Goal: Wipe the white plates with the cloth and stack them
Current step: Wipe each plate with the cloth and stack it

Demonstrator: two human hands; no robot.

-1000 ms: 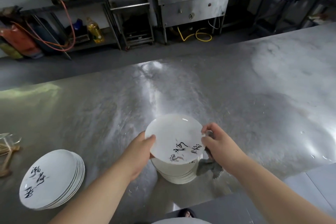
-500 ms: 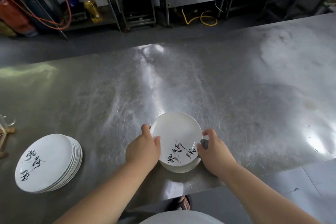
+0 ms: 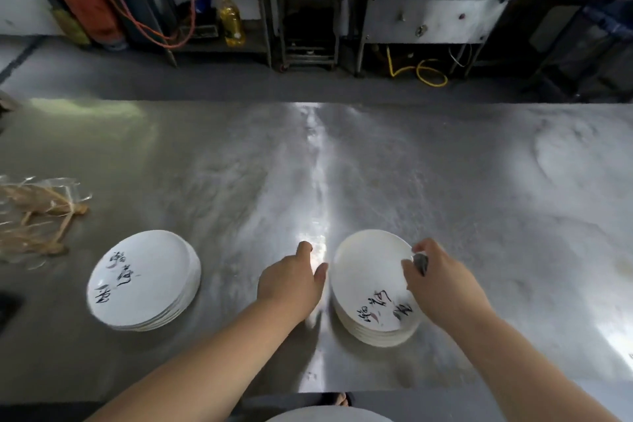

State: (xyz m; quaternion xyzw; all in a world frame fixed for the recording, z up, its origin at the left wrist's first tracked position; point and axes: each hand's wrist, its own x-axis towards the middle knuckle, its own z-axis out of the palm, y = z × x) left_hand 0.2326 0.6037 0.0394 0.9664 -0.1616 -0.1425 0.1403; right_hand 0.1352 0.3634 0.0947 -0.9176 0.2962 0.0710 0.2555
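Observation:
Two stacks of white plates with black brush lettering stand on the steel table [image 3: 445,181]. The right stack [image 3: 370,281] is near the front edge, in front of me. The left stack [image 3: 144,281] sits further left. My left hand [image 3: 291,279] hovers just left of the right stack with relaxed fingers, holding nothing and apart from the plates. My right hand [image 3: 442,281] lies over the right edge of the top plate and pinches a small grey cloth [image 3: 420,263] between thumb and fingers. Most of the cloth is hidden in the hand.
A bundle of straw-like strands in clear plastic [image 3: 34,216] lies at the table's left edge. Beyond the table are steel kitchen stands [image 3: 428,10], an oil bottle [image 3: 232,22], an orange hose [image 3: 164,34] and a yellow hose [image 3: 424,72] on the floor.
The plate I held with both hands has gone down onto the right stack. My left hand has let go and moved off to the left. The camera has swung left.

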